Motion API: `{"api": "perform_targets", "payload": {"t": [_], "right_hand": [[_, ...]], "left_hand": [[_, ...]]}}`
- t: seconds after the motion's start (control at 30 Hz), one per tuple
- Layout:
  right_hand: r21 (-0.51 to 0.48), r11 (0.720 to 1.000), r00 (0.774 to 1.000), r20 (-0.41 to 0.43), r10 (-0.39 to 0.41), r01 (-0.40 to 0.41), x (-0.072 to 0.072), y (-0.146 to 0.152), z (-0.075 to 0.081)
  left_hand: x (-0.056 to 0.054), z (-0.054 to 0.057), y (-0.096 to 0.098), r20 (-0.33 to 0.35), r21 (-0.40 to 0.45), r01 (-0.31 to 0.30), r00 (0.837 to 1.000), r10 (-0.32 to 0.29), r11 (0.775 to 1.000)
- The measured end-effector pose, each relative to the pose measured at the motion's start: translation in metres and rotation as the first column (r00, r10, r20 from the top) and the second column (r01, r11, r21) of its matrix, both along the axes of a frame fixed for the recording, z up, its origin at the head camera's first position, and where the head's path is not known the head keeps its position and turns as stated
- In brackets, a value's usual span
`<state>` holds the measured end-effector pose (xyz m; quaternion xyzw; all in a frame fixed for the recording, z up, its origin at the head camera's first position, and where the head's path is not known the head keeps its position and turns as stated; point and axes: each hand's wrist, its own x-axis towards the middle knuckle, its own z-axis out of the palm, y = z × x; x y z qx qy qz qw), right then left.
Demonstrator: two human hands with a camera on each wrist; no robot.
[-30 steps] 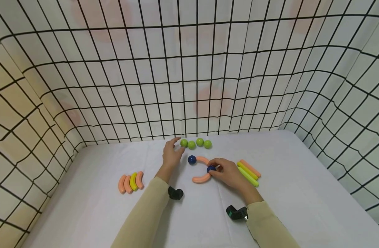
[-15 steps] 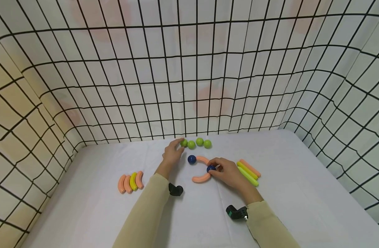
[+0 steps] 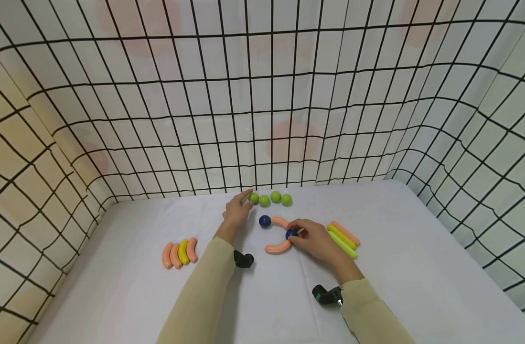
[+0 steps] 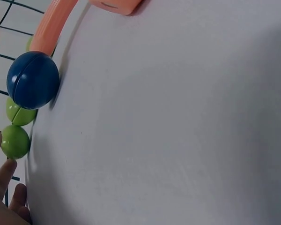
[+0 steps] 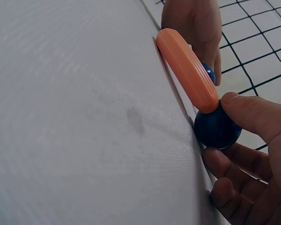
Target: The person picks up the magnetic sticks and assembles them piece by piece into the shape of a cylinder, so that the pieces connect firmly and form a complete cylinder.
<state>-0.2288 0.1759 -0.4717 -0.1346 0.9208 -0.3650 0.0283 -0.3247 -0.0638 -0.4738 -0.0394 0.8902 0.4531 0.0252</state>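
With thumb and fingers, my right hand (image 3: pixel 316 240) pinches a dark blue ball (image 5: pixel 217 127) low at the white cloth. Two curved orange rods, an upper one (image 3: pixel 280 221) and a lower one (image 3: pixel 277 247), meet this ball. A second blue ball (image 3: pixel 264 221) sits at the other end of the upper rod. My left hand (image 3: pixel 236 210) is at the leftmost green ball (image 4: pixel 15 141), thumb and forefinger spread on either side of it. In the left wrist view a fingertip (image 4: pixel 10 165) reaches its lower edge.
More green balls (image 3: pixel 275 196) line the back edge near the black net (image 3: pixel 271 143). Curved orange and yellow rods (image 3: pixel 183 252) lie at left. Straight orange, yellow and green rods (image 3: pixel 343 244) lie beside my right hand. White cloth (image 3: pixel 271 306) covers the table.
The left forefinger closes over the leftmost green ball, then lifts slightly off again. My right hand keeps its pinch on the blue ball, and the rods stay where they are.
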Motion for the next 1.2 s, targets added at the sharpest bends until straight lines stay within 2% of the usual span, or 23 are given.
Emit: {"api": "perform_targets", "payload": {"t": [0.2, 0.5, 0.7, 1.2], "right_hand": [[-0.004, 1.0, 1.0, 0.003, -0.003, 0.003, 0.0001, -0.0008, -0.0001], [0.006, 1.0, 1.0, -0.001, -0.011, 0.011, 0.0005, -0.0011, 0.0001], [0.005, 1.0, 1.0, -0.008, -0.004, 0.004, 0.0004, -0.0013, 0.0006], [0.009, 1.0, 1.0, 0.007, -0.021, 0.021, 0.0, -0.0025, -0.0008]], "left_hand": [[0.0009, 0.0011, 0.0029, 0.0, -0.01, -0.014, 1.0, 0.014, 1.0], [0.0, -0.0007, 0.0085, -0.032, 0.079, -0.114, 0.993, 0.117, 0.99], [-0.002, -0.003, 0.0102, -0.04, 0.1, -0.161, 0.985, 0.165, 0.982], [-0.0024, -0.0069, 0.0063, -0.05, 0.15, -0.176, 0.981, 0.185, 0.973]]}}
